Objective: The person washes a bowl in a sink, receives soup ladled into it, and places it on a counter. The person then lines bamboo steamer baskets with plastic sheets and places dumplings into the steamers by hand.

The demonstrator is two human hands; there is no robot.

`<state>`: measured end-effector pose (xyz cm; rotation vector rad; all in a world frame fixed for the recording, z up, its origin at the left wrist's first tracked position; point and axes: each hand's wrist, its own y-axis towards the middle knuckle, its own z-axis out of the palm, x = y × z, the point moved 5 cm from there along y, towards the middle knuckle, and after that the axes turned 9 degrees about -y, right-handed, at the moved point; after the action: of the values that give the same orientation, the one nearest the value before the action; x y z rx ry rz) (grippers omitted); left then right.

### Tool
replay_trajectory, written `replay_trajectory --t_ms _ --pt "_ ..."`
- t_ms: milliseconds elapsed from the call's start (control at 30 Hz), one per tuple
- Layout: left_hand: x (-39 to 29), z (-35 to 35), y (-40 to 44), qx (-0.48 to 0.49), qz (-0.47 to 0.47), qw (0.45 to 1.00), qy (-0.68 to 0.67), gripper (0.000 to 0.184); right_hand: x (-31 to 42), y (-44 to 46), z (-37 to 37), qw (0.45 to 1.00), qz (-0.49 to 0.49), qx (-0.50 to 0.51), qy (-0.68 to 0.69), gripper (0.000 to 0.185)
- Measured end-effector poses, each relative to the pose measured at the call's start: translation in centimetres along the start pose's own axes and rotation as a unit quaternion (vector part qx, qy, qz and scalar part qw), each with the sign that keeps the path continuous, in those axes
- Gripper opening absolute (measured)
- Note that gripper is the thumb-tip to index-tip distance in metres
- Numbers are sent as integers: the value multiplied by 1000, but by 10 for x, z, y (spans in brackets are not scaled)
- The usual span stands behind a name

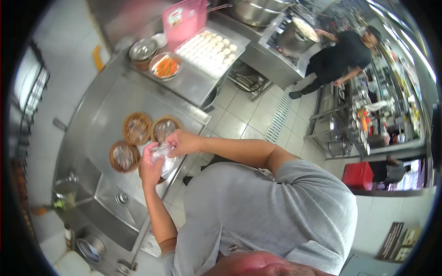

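Note:
Both my hands hold a clear plastic bag above the counter's front edge. My left hand grips its near side, fingers bent around the plastic. My right hand pinches the bag's upper part, just to the right. Beside them on the steel counter stand three round bamboo steamers: one at the back, one behind my right hand and one left of my left hand. Each has something wrapped in clear plastic inside. Part of another brown rim shows beneath my hands, mostly hidden.
A sink lies at the lower left. Behind are a bowl of orange strips, metal bowls, a tray of pale dough pieces and a pink lid. A person in black stands by a large pot.

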<state>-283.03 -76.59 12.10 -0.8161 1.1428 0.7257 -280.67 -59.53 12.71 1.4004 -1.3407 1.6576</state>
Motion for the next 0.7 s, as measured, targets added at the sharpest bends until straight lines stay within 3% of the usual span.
replay_trajectory --t_ms 200,233,333,400,500,567,667,700 --pt "-21 69 37 27 16 1000 -1 51 -15 -43 -76 988 -28 -147 30 18" --pt "-13 75 40 22 -8 999 -44 52 -18 -48 -91 983 -50 -175 -21 17" --pt "19 86 62 22 -58 998 5 40 -16 -53 -130 959 -122 -198 -162 16" --pt "11 116 83 42 -39 996 70 35 -20 -55 -148 981 -108 -159 -34 13" --pt "-20 156 110 54 -22 992 115 28 -18 -59 -183 981 -141 -129 23 16" --pt "-61 174 123 24 2 993 115 28 10 -85 -209 973 -169 -83 132 22" --pt "-168 195 134 -29 81 982 169 29 22 -119 -253 968 -172 -43 180 29" --pt "-210 193 139 -48 135 968 205 38 17 -126 -265 970 -165 -33 177 31"
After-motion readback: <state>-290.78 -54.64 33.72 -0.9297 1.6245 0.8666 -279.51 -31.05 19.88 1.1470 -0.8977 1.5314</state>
